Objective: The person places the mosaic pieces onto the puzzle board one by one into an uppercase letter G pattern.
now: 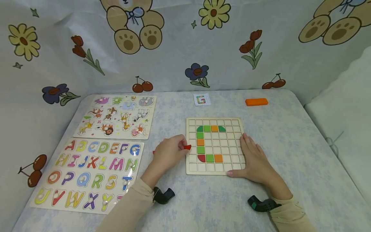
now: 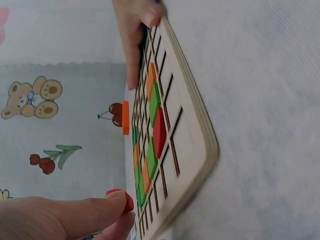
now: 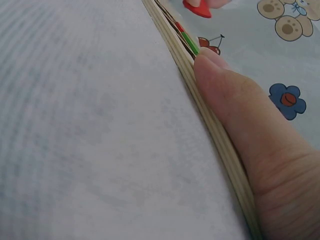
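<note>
My left hand (image 1: 170, 150) pinches a small red tile (image 1: 188, 147) between thumb and fingertips, just off the left edge of a wooden grid board (image 1: 213, 170). In the left wrist view the red tile (image 2: 128, 202) shows beside the fingertips, partly covered. On the board, green, orange and red tiles form an open C-like outline; a red quarter-round tile (image 1: 201, 158) fills its lower left corner. My right hand (image 1: 258, 162) rests against the board's right side, fingers straight along the edge and the thumb at the front edge.
Behind the board lie a small pattern card (image 1: 202, 99) and an orange block (image 1: 256, 102). To the left are an animal puzzle board (image 1: 136, 134) and an alphabet puzzle board (image 1: 68, 170). Another red bit (image 1: 154, 152) peeks out beside my left hand.
</note>
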A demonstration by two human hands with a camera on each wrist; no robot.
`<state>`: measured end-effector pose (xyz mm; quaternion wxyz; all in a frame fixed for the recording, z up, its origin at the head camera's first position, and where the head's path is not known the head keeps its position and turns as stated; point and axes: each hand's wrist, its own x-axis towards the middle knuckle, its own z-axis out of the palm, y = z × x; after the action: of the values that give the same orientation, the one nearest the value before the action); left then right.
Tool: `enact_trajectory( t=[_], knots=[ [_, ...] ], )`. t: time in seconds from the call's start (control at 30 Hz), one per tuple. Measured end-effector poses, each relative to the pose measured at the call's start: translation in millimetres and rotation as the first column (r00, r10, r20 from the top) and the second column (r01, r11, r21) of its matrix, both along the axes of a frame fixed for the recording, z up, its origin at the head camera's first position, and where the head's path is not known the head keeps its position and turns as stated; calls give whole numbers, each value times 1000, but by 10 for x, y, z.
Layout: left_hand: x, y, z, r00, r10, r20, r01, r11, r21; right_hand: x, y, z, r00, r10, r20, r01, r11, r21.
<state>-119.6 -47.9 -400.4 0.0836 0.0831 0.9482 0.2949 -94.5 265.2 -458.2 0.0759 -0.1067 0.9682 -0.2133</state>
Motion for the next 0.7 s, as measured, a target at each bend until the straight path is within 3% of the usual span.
enact_trajectory(
  t=[0.13, 0.3, 0.47, 0.7],
  knots=[
    [62, 207, 84, 999, -43, 30, 40, 995, 95, 4, 2, 9, 1000, 5, 2, -5, 1000, -5],
    [113, 537, 72, 991, -131, 21, 127, 980, 150, 6, 11, 10, 1000, 11, 6, -11, 1000, -9],
    [105, 832, 13, 983, -182, -16, 182, 973, 144, 6, 17, 15, 1000, 16, 17, -16, 1000, -8],
    [51, 1068, -80, 980, -194, -48, 197, 977, 79, 1, 27, 9, 1000, 17, 22, -17, 1000, -2]
  ],
)
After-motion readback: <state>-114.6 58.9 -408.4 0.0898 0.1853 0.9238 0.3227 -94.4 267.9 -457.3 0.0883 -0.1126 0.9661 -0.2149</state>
